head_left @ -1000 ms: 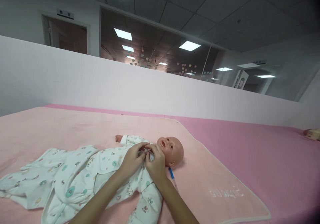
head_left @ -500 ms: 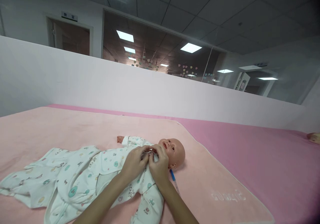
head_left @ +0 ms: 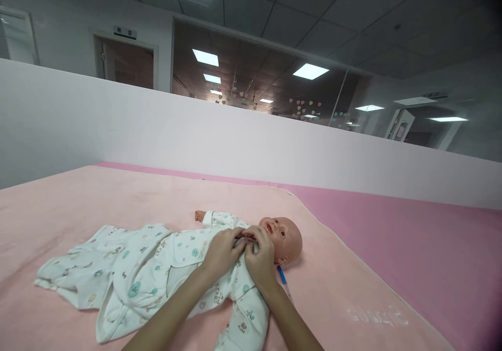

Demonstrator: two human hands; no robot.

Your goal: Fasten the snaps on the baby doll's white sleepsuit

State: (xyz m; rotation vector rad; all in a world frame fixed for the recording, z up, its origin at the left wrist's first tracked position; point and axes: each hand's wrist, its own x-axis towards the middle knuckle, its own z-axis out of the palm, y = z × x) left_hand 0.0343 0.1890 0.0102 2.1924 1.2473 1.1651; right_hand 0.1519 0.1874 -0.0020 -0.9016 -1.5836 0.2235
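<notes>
A baby doll (head_left: 283,238) lies on its back on a pale pink blanket (head_left: 157,199), head to the right. It wears a white printed romper (head_left: 157,264) whose legs trail off to the left. Both my hands meet at the romper's collar, just below the doll's chin. My left hand (head_left: 223,250) pinches the fabric from the left. My right hand (head_left: 260,257) pinches it from the right. What lies between the fingertips is hidden. One doll arm (head_left: 201,216) sticks out behind.
A blue pen (head_left: 283,279) lies on the blanket beside the doll's head. The blanket covers a darker pink surface (head_left: 411,236) that extends to the right. A white partition wall (head_left: 235,142) runs along the far edge.
My hands stay pinched at the collar with little motion. The view has shifted, so the doll and romper sit further right in the picture.
</notes>
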